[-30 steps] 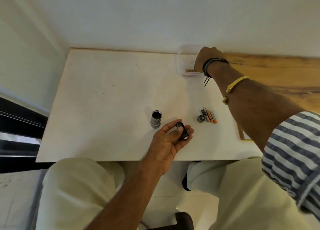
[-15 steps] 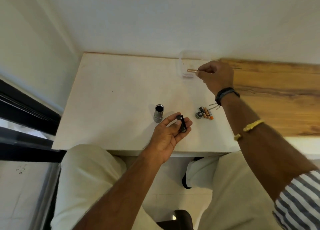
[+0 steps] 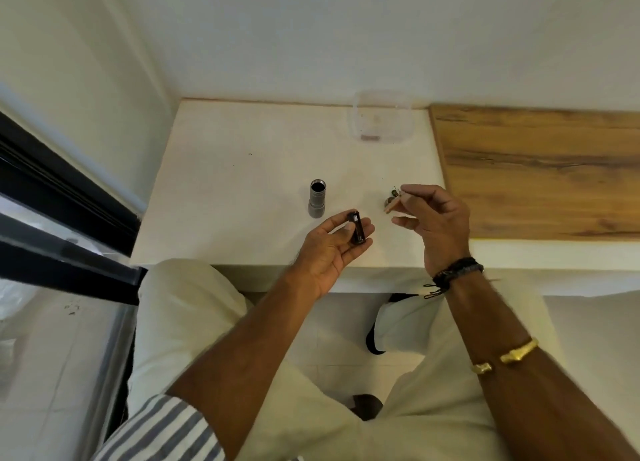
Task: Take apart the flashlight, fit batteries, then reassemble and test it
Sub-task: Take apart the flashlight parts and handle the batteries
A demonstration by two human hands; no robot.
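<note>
The grey flashlight body (image 3: 317, 202) stands upright on the white table (image 3: 242, 183), open end up. My left hand (image 3: 334, 249) lies palm up over the table's front edge and holds a black battery holder (image 3: 460, 232) between thumb and fingers. To its right, my right hand (image 3: 434, 218) pinches a copper-coloured battery (image 3: 393, 206) that points toward the left. Behind that battery, the flashlight end cap and loose batteries (image 3: 393, 194) on the table are mostly hidden by my right hand.
A clear plastic container (image 3: 382, 121) sits at the back of the table, with a small item inside. A wooden board (image 3: 540, 169) covers the table's right part. A dark window frame (image 3: 62, 197) runs along the left. My legs are under the front edge.
My right hand has come back from the clear container with a battery and now sits close to my left hand. The left hand has kept the black holder.
</note>
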